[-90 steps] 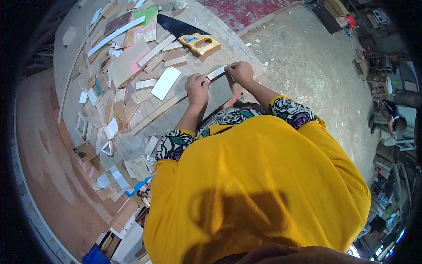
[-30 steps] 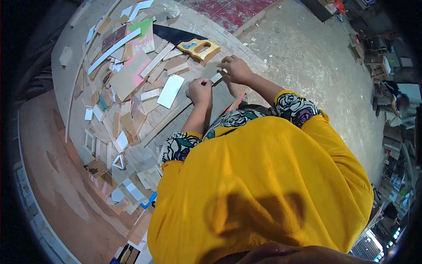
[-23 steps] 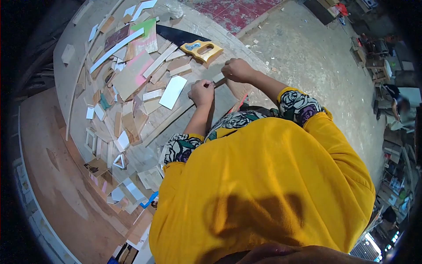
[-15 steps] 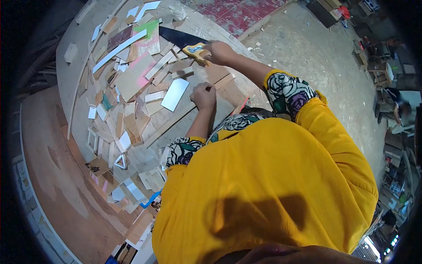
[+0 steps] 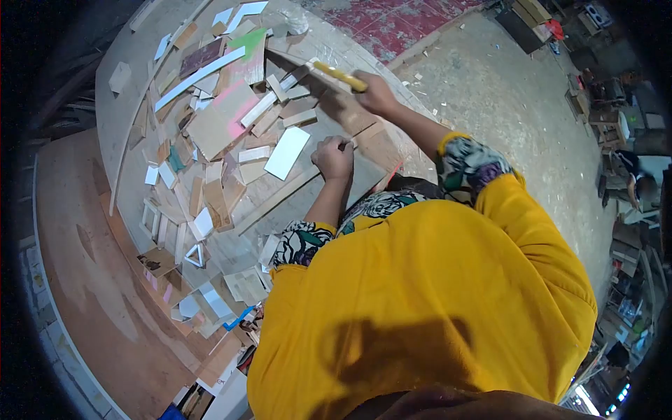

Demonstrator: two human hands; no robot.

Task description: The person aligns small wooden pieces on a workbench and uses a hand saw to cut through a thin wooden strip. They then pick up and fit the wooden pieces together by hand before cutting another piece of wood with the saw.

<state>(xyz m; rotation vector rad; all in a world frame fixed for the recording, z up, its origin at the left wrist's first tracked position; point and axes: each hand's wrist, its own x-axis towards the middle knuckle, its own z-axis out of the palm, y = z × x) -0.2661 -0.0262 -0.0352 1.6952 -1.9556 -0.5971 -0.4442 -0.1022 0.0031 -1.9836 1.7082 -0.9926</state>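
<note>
In my right hand (image 5: 376,93) is a handsaw with a yellow handle (image 5: 341,75), its fingers wrapped round the near end. The saw is turned nearly edge-on, so its blade (image 5: 285,57) shows as a thin line pointing to the far left. My left hand (image 5: 333,158) is closed at the end of a long pale wooden strip (image 5: 280,200), knuckles up; the fingertips are hidden. Beside it lies a white rectangular piece (image 5: 288,153). A short wooden block (image 5: 299,118) sits beyond that piece, between the two hands.
Wood offcuts cover the worktable (image 5: 112,126), among them a pink-stained board (image 5: 222,120) and a long white strip (image 5: 199,78). A small triangular frame (image 5: 195,255) and a blue-handled tool (image 5: 240,318) lie nearer me. A person (image 5: 633,175) is at the far right.
The saw has turned from showing its flat side to nearly edge-on, raised with my right hand. My left hand stays by the strip; the whole view has shifted slightly.
</note>
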